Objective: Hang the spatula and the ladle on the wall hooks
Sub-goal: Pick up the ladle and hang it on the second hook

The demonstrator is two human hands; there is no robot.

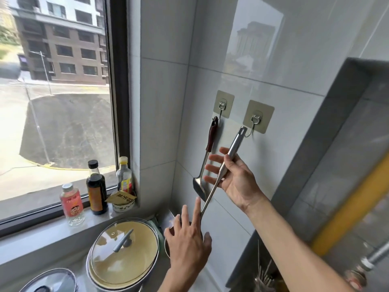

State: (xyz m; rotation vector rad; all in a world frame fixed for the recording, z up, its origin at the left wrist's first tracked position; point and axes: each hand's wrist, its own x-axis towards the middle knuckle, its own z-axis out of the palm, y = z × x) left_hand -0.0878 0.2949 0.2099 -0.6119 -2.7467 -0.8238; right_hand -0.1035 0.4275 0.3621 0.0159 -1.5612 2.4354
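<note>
The spatula with a dark red-brown handle and steel blade [207,157] hangs from the left steel adhesive wall hook [221,111] on the grey tiled wall [164,106]. The right hand [233,175] pinches the all-steel ladle handle [228,159] between thumb and forefinger, other fingers spread; the handle's slotted tip sits at the right steel adhesive hook [255,124] (whether it is threaded on cannot be told). The left hand [188,239] is open, fingers apart, at the ladle's lower shaft; the bowl is hidden behind it. Below stands a cream pot with glass lid [124,249].
</note>
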